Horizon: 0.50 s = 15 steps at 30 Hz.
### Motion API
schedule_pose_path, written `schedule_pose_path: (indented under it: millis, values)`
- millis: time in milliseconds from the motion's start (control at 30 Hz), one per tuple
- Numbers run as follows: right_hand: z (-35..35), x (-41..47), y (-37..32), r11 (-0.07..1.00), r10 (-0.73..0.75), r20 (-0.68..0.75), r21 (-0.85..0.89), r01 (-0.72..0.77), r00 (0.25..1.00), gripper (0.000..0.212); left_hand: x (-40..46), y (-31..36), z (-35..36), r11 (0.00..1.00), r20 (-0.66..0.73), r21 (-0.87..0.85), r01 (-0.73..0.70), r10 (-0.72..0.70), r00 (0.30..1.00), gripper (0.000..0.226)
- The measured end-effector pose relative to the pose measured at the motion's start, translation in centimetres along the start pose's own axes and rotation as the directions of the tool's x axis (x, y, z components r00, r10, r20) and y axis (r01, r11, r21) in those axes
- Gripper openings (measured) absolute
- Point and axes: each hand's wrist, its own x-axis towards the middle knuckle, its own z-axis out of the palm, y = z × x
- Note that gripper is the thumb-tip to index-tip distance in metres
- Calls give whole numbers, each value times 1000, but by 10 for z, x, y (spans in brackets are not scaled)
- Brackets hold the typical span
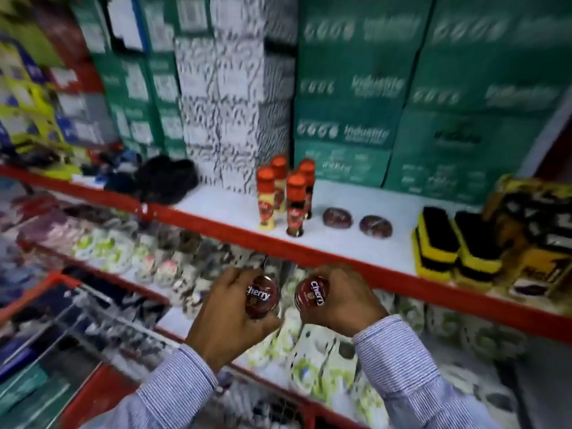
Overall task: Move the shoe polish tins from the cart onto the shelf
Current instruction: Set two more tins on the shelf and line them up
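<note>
Carry step: left hand (223, 317) fingers clamp one tin (262, 297), right hand (340, 300) fingers clamp another (311, 294); next, lift both above fingertips onto white shelf (340, 243).

the light is even and fairly dim, with a cool greenish cast, and no lamp or single source can be made out. shadows are soft: only faint dark patches lie under the bottles (286, 193) above the grips on the white shelf (356, 243). the sharpest area is at the grips themselves, where the lettering on the two tins (261, 297) (312, 293) reads clearly and a small glint sits on each lid. everything farther out smears with motion blur, strongest on the green boxes (402, 88) high above and the goods left of the grips. straight shelf edges bow and lean toward the corners from the wide lens.
</note>
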Motion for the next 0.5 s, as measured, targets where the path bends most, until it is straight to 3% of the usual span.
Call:
schedule_pose_path:
  millis: [100, 233, 433, 500]
  values:
    - [-41, 8, 12, 999, 32, -51, 8, -32, 998, 78, 29, 35, -7, 997, -17, -42, -69, 68, 998, 78]
    - [-71, 29, 39, 992, 120, -160, 45, -114, 980, 85, 72, 75, 2, 981, -33, -144, -131, 127, 991, 77]
    - [-73, 64, 71, 980, 199, -245, 65, -189, 949, 38, 141, 101, 43, 985, 95, -140, -98, 112, 989, 81]
    - [-69, 70, 75, 971, 238, -241, 75, -226, 941, 35, 153, 103, 54, 989, 126, -122, -83, 98, 987, 75]
